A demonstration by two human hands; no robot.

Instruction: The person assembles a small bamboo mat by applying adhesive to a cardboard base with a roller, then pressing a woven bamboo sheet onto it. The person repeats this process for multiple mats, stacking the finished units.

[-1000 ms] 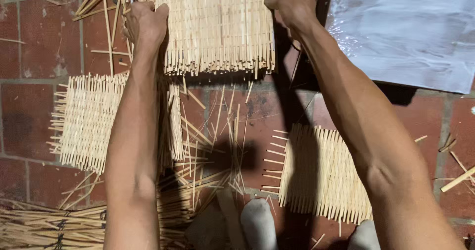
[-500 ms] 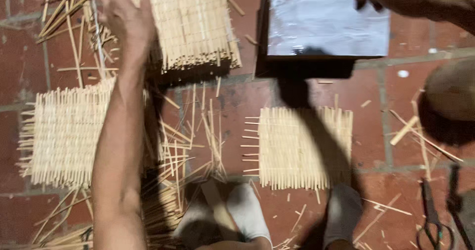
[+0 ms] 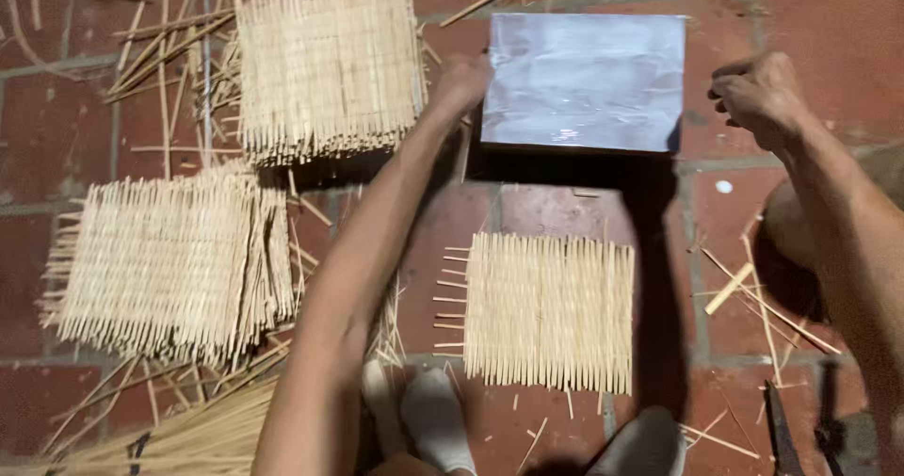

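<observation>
I look down at a brick floor (image 3: 584, 222) and I see the grey board (image 3: 586, 80) lying flat between the two hands. Its long axis runs from left to right, and its top side is wrapped in shiny film.

The left hand (image 3: 461, 79) is touching the left edge of the board. The fingers are curled together there, but I cannot tell if they really clamp the edge or only press against it, because the knuckles hide them. The right hand (image 3: 761, 95) is just beside the right edge, apart from it by a small gap. Its fingers are bent inward and hold nothing that I can see.

So the board lies to the right of the left fingers and to the left of the right fingers, and the left hand is the nearer one.

Below the board, a small woven mat (image 3: 551, 311) lies flat on the bricks, with its sticks pointing toward and away from me. Two stacks of mats (image 3: 325, 62) are at the left side, well apart from the right hand. Loose sticks (image 3: 753, 297) lie near the right arm
</observation>
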